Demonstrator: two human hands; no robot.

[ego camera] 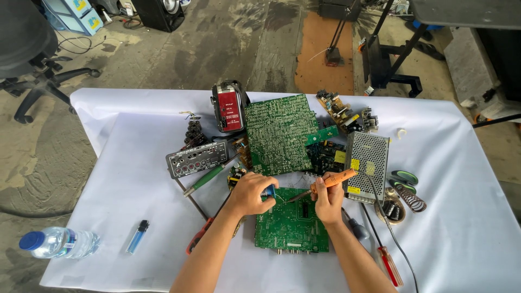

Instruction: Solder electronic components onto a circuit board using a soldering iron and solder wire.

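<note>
A small green circuit board [293, 225] lies on the white-covered table [135, 163] in front of me. My right hand [329, 199] grips an orange soldering iron [332, 180], its tip angled down-left onto the board's top edge. Closed around a small blue object [270, 190], my left hand [251, 193] rests at the board's upper-left corner, close to the iron's tip. What the blue object is I cannot tell.
A larger green board [279, 133], a red meter [228, 108], a perforated metal power supply [367, 163], a black connector panel [196, 159], screwdrivers [209, 178], a coiled iron stand [411, 196], a blue lighter [137, 236] and a water bottle [59, 243] lie around. An office chair [32, 49] stands far left.
</note>
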